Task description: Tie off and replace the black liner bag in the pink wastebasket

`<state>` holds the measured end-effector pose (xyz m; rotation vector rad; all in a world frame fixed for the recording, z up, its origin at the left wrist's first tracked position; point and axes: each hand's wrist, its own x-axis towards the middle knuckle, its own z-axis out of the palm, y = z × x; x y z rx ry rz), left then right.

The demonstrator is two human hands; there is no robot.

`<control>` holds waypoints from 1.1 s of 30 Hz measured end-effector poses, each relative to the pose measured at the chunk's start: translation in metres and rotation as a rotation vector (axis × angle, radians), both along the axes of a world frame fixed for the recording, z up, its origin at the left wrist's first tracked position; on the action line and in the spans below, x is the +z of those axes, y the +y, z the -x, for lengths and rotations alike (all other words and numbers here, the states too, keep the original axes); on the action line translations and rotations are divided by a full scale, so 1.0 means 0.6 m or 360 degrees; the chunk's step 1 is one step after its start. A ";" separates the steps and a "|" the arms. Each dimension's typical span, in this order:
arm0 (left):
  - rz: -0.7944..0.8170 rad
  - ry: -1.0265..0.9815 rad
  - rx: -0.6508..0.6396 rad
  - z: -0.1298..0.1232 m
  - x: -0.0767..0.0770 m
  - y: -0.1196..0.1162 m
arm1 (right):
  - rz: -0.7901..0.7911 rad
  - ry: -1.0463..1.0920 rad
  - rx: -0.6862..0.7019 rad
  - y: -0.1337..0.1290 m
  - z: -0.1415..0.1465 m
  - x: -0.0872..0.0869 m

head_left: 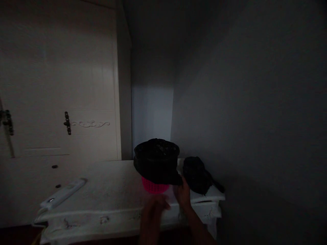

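Observation:
A pink perforated basket point(155, 186) stands on a white dresser, its upper part covered by a black bag point(156, 163) that looks like a plastic liner folded over the rim. My right hand point(183, 195) is at the basket's right side, fingers closed on a pulled-out lower edge of the black bag. In front of the basket is my left hand point(154, 209), dark and slightly blurred. Its fingers look bent and apart from the bag; whether they hold anything is unclear.
A dark crumpled bundle point(196, 173) lies at the dresser's right end by the grey wall point(242, 119). The white dresser point(109, 194) also bears a long white object point(63, 193) at its left. A white wardrobe point(92, 85) with dark handles stands behind left. Light is dim.

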<state>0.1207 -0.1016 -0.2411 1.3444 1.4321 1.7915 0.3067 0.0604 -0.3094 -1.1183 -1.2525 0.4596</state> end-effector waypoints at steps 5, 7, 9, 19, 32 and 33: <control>-0.0368 0.0479 0.0495 0.113 0.033 0.098 | -0.0078 0.0733 0.0159 0.028 -0.012 0.067; -0.0559 0.1020 0.0523 0.124 0.060 0.116 | -0.0102 0.0815 0.0305 0.031 -0.009 0.105; -0.0680 0.1470 0.0546 0.114 0.092 0.129 | -0.0132 0.0794 0.0409 0.029 -0.004 0.140; -0.0654 0.1884 0.0211 0.100 0.166 0.183 | -0.0110 -0.0136 0.0201 0.091 -0.017 0.292; -0.0637 0.2038 0.0066 0.021 0.220 0.156 | -0.0424 -0.1951 0.0361 0.106 0.125 0.538; -0.0622 0.2034 0.0108 0.013 0.218 0.156 | -0.0516 -0.2080 0.0391 0.099 0.138 0.547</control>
